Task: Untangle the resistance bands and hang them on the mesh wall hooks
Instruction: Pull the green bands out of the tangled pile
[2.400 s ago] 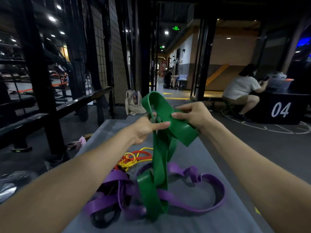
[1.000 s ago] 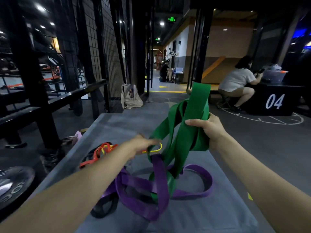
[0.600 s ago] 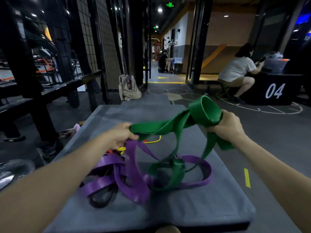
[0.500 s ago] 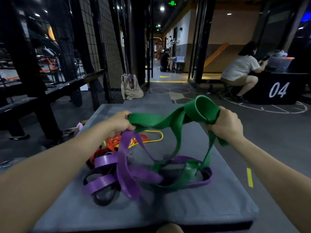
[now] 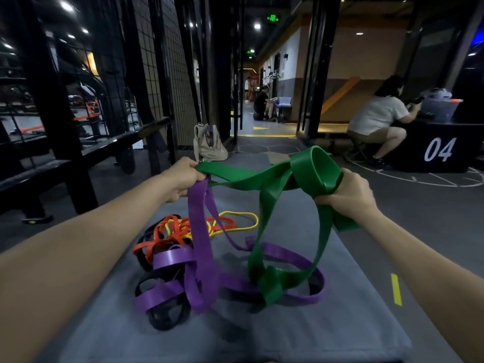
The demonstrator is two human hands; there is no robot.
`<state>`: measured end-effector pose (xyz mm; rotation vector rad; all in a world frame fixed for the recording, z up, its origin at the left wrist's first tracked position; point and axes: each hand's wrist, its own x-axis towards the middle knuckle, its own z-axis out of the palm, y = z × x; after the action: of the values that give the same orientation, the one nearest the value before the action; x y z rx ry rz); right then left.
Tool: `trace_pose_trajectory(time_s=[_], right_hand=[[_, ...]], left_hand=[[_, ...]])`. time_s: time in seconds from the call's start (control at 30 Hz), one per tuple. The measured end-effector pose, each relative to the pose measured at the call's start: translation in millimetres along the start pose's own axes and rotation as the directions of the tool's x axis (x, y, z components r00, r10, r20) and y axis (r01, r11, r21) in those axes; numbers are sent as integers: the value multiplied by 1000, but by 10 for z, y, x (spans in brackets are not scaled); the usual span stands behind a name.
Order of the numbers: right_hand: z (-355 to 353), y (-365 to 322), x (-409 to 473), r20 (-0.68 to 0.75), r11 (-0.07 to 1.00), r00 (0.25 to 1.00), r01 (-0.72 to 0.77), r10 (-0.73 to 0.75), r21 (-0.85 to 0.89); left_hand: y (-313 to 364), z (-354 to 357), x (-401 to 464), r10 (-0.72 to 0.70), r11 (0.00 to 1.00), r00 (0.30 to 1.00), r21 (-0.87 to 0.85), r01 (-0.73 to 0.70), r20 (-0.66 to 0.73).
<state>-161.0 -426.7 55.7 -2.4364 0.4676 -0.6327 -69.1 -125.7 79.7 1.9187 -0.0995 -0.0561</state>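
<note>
While stretched between fists, green band (image 5: 251,179) fills left hand (image 5: 183,178), right hand (image 5: 349,196).

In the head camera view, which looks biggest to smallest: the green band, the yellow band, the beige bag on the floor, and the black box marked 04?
1. green band, nearest and stretched widest across the view
2. black box marked 04, partly cut off at the edge
3. yellow band and beige bag: they look alike, and the bag lies farther off, so unranked.

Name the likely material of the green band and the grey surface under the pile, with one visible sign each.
Green band: probably rubber or latex, smooth with a dull sheen; it drapes and folds limply. Grey surface: looks like matte fabric or vinyl over padding; rounded edge, no shine.
</note>
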Motion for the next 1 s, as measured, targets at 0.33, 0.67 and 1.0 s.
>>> trace_pose_trajectory(time_s=[0.33,0.67,1.0], right_hand=[[210,48,270,-12,986,1000,-28,26,-162],[349,537,537,-51,943,979,-202,195,-265],[329,824,420,-99,858,912,-409,398,-311]], left_hand=[[-313,208,426,71,918,997,392,-54,-29],[-227,218,595,-104,870,979,493,5,175],[87,-386,762,-36,896,937,-426,-124,-347]])
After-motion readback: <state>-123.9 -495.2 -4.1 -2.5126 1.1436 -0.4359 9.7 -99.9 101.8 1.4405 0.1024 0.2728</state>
